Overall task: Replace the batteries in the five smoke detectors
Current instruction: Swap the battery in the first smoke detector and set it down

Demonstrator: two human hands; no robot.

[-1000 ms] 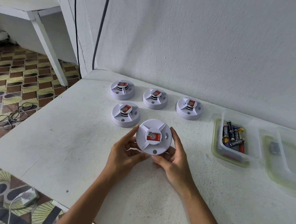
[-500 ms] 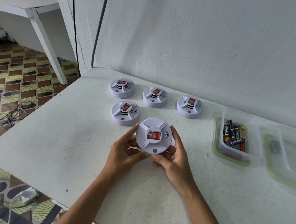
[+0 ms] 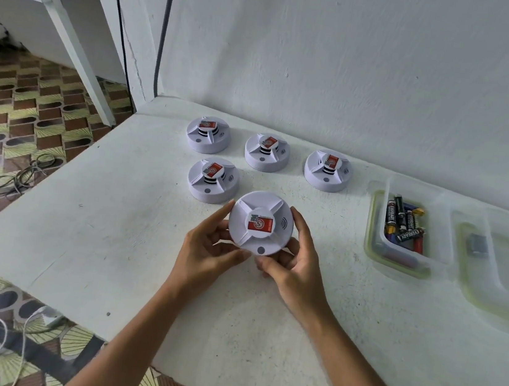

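Smoke detector point(image 3: 260, 222) is gripped by left hand point(image 3: 206, 251) and right hand point(image 3: 294, 263), fingers clamped round its rim, above the table point(image 3: 111, 238). Four detectors point(image 3: 211, 179) sit closed behind; batteries point(image 3: 404, 225) lie untouched in tub. Task judged barely begun.

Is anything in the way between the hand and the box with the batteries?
Nothing visible is. Both the left hand and right hand grip the smoke detector. Only bare table lies between the right hand and the open battery box, whose top is uncovered.
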